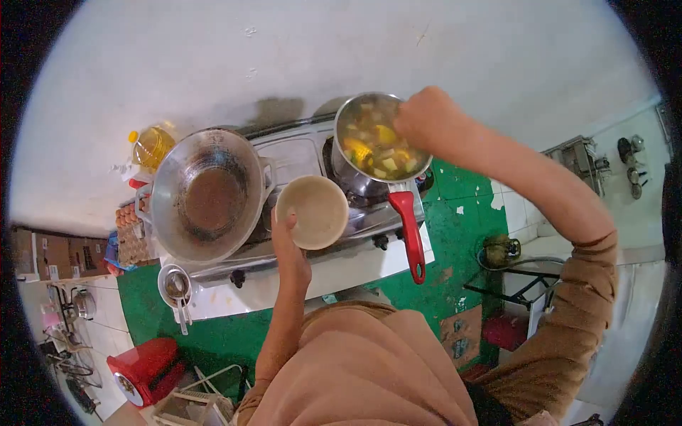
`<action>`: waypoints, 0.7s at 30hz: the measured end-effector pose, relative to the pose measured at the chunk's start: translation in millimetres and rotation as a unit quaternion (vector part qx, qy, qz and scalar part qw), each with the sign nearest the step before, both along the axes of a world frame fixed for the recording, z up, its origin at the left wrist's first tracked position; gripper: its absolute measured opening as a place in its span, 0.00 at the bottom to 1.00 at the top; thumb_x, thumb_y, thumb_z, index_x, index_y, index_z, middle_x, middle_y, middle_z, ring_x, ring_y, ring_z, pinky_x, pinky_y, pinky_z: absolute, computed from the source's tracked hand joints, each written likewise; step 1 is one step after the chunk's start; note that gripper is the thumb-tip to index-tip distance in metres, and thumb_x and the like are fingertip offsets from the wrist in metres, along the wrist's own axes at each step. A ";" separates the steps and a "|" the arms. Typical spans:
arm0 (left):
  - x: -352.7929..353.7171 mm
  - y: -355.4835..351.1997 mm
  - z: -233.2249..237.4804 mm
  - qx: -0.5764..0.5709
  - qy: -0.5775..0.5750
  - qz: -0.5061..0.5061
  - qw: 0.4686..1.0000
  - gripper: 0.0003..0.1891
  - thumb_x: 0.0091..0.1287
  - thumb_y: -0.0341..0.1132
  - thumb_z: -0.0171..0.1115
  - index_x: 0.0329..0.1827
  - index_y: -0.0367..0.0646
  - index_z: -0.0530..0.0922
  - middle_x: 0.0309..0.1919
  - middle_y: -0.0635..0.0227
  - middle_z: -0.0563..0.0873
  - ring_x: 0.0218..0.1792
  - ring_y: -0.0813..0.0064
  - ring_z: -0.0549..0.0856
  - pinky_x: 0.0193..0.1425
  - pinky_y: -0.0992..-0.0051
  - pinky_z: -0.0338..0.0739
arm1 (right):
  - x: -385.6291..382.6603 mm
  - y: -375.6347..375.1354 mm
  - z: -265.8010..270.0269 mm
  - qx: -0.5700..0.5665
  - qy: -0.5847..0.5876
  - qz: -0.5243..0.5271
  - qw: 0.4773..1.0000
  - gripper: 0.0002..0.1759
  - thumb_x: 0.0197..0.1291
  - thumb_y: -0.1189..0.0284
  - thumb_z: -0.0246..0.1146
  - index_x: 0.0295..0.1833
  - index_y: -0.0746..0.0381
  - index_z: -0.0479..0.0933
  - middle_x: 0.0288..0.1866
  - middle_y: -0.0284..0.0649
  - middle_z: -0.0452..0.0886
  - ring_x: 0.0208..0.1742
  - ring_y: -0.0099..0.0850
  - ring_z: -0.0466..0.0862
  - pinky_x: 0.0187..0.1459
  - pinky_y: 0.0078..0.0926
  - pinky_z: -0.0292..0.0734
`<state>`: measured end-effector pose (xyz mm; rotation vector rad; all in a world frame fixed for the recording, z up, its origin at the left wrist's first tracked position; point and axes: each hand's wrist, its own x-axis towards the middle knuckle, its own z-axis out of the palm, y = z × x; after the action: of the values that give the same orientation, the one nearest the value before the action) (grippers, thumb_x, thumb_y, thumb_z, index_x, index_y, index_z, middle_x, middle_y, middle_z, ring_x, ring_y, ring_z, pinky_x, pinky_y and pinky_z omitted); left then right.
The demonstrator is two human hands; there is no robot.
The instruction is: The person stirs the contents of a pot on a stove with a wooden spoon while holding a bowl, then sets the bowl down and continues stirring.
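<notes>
My left hand [290, 245] grips a beige bowl [316, 213] by its near left side, in front of the stove. Over the right rim of a steel saucepan [339, 135], my right hand [433, 124] is closed, its fingers curled down and partly hidden; what they hold, if anything, I cannot tell. Soup with corn pieces [357, 150] and other chopped vegetables fills the pan. A red handle [408, 231] sticks out from the pan toward me.
A large two-handled wok [167, 192] sits on the left of the gas stove [295, 153]. Left of it stand an oil bottle [153, 145] and an egg tray [135, 241]. A strainer [175, 285] rests at the near left corner. The wall rises behind the stove.
</notes>
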<state>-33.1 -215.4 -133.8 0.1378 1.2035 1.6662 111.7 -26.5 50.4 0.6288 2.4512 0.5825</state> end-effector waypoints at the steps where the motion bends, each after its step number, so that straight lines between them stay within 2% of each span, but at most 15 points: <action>1: -1.1 -1.7 -3.6 -0.001 0.000 0.001 1.000 0.28 0.59 0.40 0.52 0.65 0.43 0.64 0.56 0.63 0.72 0.60 0.69 0.69 0.65 0.67 0.62 | -0.1 9.8 -1.2 -0.001 0.000 0.001 1.000 0.08 0.52 0.70 0.60 0.28 0.58 0.83 0.28 0.43 0.84 0.33 0.36 0.86 0.32 0.38 0.79; 3: -3.4 -3.6 -13.1 -0.028 -0.009 -0.006 1.000 0.29 0.59 0.41 0.52 0.65 0.42 0.64 0.56 0.63 0.71 0.60 0.68 0.69 0.65 0.67 0.61 | 3.7 32.9 -1.7 0.017 0.047 0.022 0.999 0.08 0.44 0.68 0.65 0.22 0.60 0.81 0.19 0.42 0.81 0.26 0.37 0.84 0.26 0.35 0.78; 4: -3.3 -4.2 -13.1 -0.028 -0.009 -0.005 1.000 0.29 0.59 0.41 0.52 0.65 0.42 0.64 0.56 0.63 0.71 0.60 0.68 0.69 0.65 0.67 0.61 | 2.1 45.6 2.6 0.017 0.047 0.023 0.998 0.08 0.44 0.68 0.65 0.22 0.60 0.81 0.19 0.42 0.81 0.26 0.37 0.84 0.26 0.35 0.78; 6: -2.7 -4.8 -12.4 0.002 0.008 -0.006 1.000 0.29 0.59 0.41 0.52 0.64 0.41 0.65 0.56 0.63 0.71 0.60 0.68 0.69 0.66 0.67 0.59 | -2.1 74.3 12.2 -0.087 -0.046 -0.174 0.980 0.10 0.42 0.66 0.65 0.23 0.62 0.81 0.16 0.42 0.80 0.21 0.34 0.82 0.22 0.34 0.75; 7: -2.6 -4.6 -11.1 0.003 0.008 -0.005 1.000 0.29 0.59 0.41 0.52 0.64 0.41 0.65 0.56 0.63 0.71 0.60 0.68 0.69 0.66 0.67 0.59 | 0.2 88.9 14.4 -0.087 -0.045 -0.173 0.980 0.10 0.42 0.66 0.65 0.23 0.62 0.81 0.16 0.42 0.80 0.21 0.34 0.82 0.22 0.34 0.75; 9: -2.3 -3.2 -8.4 -0.007 0.010 0.002 1.000 0.28 0.59 0.41 0.52 0.64 0.41 0.65 0.55 0.63 0.72 0.59 0.69 0.69 0.66 0.68 0.59 | 13.1 116.2 19.1 -0.173 -0.074 -0.291 0.938 0.11 0.42 0.66 0.63 0.23 0.64 0.80 0.15 0.41 0.78 0.17 0.30 0.78 0.18 0.32 0.71; 10: -2.6 -2.7 -9.1 -0.006 0.010 0.001 1.000 0.28 0.59 0.41 0.52 0.64 0.41 0.65 0.55 0.63 0.72 0.59 0.69 0.69 0.66 0.68 0.59 | 23.2 131.0 15.5 -0.172 -0.073 -0.291 0.938 0.11 0.42 0.66 0.63 0.23 0.64 0.80 0.15 0.41 0.78 0.17 0.30 0.78 0.18 0.32 0.71; 12: -3.8 -2.3 -12.5 0.006 0.011 -0.008 1.000 0.27 0.59 0.40 0.52 0.63 0.41 0.65 0.54 0.63 0.72 0.59 0.69 0.69 0.65 0.69 0.59 | 47.8 155.3 3.6 -0.243 -0.080 -0.370 0.893 0.10 0.42 0.68 0.61 0.22 0.64 0.79 0.15 0.40 0.78 0.15 0.26 0.75 0.15 0.30 0.67; 13: -4.6 -1.9 -14.3 0.006 0.011 -0.007 1.000 0.27 0.59 0.40 0.52 0.63 0.41 0.65 0.54 0.63 0.72 0.59 0.69 0.69 0.65 0.69 0.59 | 58.5 157.6 7.4 -0.300 -0.075 -0.343 0.887 0.13 0.45 0.62 0.65 0.26 0.62 0.80 0.18 0.40 0.79 0.13 0.27 0.72 0.13 0.28 0.64; 14: -5.4 -1.6 -16.2 0.003 0.005 -0.004 1.000 0.27 0.59 0.40 0.51 0.63 0.41 0.66 0.54 0.63 0.72 0.58 0.69 0.70 0.65 0.69 0.60 | 68.6 158.7 7.5 -0.301 -0.076 -0.343 0.887 0.13 0.45 0.62 0.65 0.26 0.62 0.80 0.18 0.40 0.79 0.13 0.27 0.72 0.13 0.28 0.64; 16: -5.6 -0.7 -14.9 -0.001 -0.001 -0.003 1.000 0.27 0.59 0.39 0.51 0.63 0.42 0.66 0.54 0.63 0.72 0.58 0.69 0.70 0.65 0.70 0.60 | 86.3 149.5 7.4 -0.348 0.003 -0.406 0.845 0.13 0.46 0.62 0.63 0.24 0.61 0.78 0.17 0.39 0.78 0.12 0.26 0.70 0.12 0.28 0.62; 17: -5.7 1.2 -10.4 -0.014 -0.011 -0.001 1.000 0.27 0.59 0.39 0.51 0.63 0.42 0.65 0.54 0.63 0.72 0.58 0.69 0.70 0.65 0.69 0.61 | 95.0 142.8 9.3 -0.375 0.037 -0.438 0.816 0.12 0.50 0.65 0.61 0.29 0.64 0.79 0.13 0.37 0.74 0.11 0.20 0.66 0.11 0.22 0.57; 18: -5.3 3.1 -8.0 -0.026 -0.022 0.000 0.999 0.27 0.59 0.39 0.50 0.63 0.42 0.65 0.54 0.63 0.72 0.58 0.69 0.70 0.65 0.69 0.61 | 103.5 138.6 8.2 -0.374 0.038 -0.440 0.816 0.12 0.50 0.65 0.61 0.29 0.64 0.79 0.13 0.37 0.74 0.11 0.20 0.66 0.11 0.22 0.57; 20: -6.2 6.8 -9.5 -0.023 -0.027 -0.009 0.999 0.28 0.59 0.39 0.51 0.64 0.42 0.65 0.55 0.63 0.72 0.59 0.69 0.70 0.65 0.69 0.62 | 118.4 131.3 4.5 -0.455 0.069 -0.398 0.794 0.11 0.51 0.66 0.60 0.28 0.64 0.78 0.13 0.34 0.71 0.11 0.19 0.64 0.11 0.22 0.56; 21: -5.8 8.4 -9.7 -0.021 -0.032 -0.016 0.999 0.28 0.59 0.39 0.51 0.65 0.42 0.64 0.55 0.63 0.72 0.59 0.68 0.70 0.65 0.68 0.62 | 121.4 121.6 5.9 -0.447 0.058 -0.314 0.835 0.11 0.53 0.67 0.59 0.31 0.65 0.79 0.13 0.32 0.70 0.13 0.18 0.63 0.13 0.21 0.55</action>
<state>-38.9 -207.0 -143.5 0.0768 1.1808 1.6046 233.1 95.1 56.3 0.9683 2.0731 -0.8414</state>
